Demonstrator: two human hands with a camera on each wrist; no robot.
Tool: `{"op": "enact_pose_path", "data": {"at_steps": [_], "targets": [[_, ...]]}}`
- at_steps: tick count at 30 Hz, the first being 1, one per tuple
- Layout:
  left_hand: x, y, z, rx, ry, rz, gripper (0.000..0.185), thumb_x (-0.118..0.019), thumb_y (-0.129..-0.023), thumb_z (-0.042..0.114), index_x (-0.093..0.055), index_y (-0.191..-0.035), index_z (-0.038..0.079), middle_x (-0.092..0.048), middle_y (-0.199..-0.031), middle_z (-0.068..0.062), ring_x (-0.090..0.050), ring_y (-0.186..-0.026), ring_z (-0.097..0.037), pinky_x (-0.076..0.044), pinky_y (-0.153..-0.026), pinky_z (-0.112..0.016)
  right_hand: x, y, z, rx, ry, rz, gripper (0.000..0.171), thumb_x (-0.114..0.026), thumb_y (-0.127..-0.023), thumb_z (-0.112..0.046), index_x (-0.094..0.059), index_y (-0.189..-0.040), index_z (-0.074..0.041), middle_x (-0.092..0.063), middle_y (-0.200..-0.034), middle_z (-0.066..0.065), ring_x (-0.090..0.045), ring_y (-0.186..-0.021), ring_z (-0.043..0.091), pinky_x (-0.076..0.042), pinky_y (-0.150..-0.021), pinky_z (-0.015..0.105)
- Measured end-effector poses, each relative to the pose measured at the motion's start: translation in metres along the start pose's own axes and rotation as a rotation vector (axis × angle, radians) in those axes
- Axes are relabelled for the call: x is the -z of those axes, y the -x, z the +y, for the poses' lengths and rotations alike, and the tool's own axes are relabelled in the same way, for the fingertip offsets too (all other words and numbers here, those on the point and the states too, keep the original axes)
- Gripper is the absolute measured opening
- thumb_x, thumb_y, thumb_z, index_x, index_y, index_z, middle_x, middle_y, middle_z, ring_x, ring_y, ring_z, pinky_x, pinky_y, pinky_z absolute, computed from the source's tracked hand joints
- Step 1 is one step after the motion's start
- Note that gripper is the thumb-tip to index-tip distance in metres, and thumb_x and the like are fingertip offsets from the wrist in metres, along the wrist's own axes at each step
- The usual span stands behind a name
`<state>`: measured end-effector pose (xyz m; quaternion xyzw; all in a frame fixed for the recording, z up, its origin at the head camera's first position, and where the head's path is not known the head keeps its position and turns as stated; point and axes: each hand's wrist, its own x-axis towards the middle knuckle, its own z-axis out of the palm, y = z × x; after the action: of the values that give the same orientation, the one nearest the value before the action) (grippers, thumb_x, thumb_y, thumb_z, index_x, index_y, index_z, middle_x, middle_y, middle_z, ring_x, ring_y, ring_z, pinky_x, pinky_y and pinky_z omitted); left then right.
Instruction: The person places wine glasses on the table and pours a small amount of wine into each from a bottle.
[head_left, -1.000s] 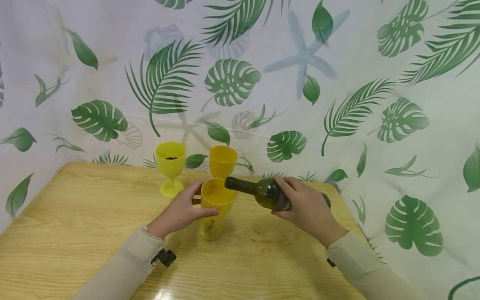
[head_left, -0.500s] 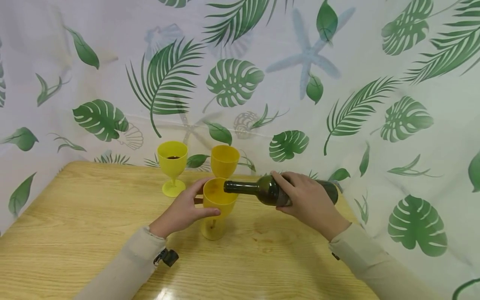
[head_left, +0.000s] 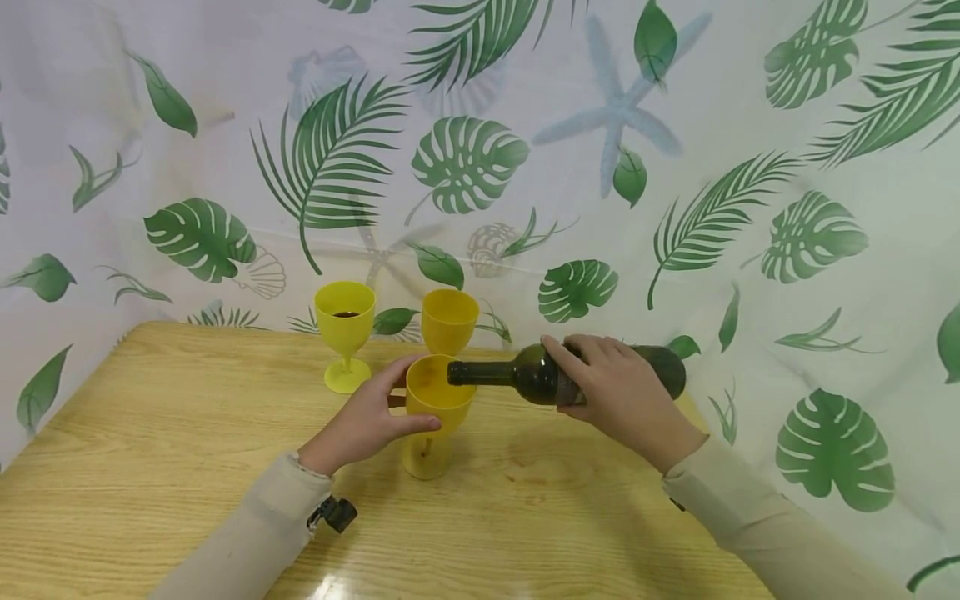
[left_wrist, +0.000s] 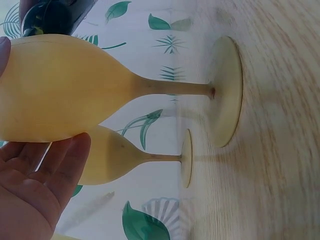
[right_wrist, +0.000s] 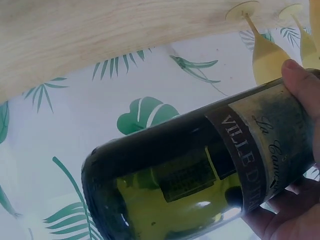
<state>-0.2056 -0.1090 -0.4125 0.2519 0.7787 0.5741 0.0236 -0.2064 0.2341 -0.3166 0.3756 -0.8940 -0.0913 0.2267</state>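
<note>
My left hand [head_left: 370, 421] holds the bowl of a yellow goblet [head_left: 438, 408], thumb along its near side and fingers behind. The goblet stands upright on the wooden table, its round foot and stem plain in the left wrist view. My right hand [head_left: 624, 392] grips a dark green wine bottle [head_left: 534, 375] around its body, the bottle lying nearly level. Its mouth is over the goblet's opening at the right rim. In the right wrist view the bottle's base and paper label [right_wrist: 272, 145] show. Any stream from the mouth is hidden or too small to see.
Behind the held goblet stands an orange-yellow goblet [head_left: 450, 321]. To its left, a brighter yellow goblet [head_left: 344, 325] has dark liquid in it. The wooden table [head_left: 187, 433] backs onto a white leaf-print cloth [head_left: 480, 242].
The bottle's base has risen, taking the bottle from tilted neck-up to nearly level, while my right hand shifted slightly right and up. My left hand keeps its hold on the goblet.
</note>
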Motion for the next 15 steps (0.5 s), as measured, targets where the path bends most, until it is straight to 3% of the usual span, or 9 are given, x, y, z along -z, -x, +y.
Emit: {"op": "enact_pose_path", "data": {"at_steps": [15], "targets": [[-0.0042,0.0038,0.0025,0.009,0.014,0.003,0.079,-0.085,-0.088,0.027,-0.043,-0.155,0.018,-0.055,-0.145,-0.005,-0.056,-0.130,-0.026,-0.049,-0.108,-0.049,0.0031,0.0000,0.0023,0.002,0.029,-0.033,0.098,-0.095,-0.073,-0.042,-0.048,-0.154,-0.012,-0.061,-0.130,0.018,-0.063,-0.113,0.038,-0.052,-0.102,0.054]]}}
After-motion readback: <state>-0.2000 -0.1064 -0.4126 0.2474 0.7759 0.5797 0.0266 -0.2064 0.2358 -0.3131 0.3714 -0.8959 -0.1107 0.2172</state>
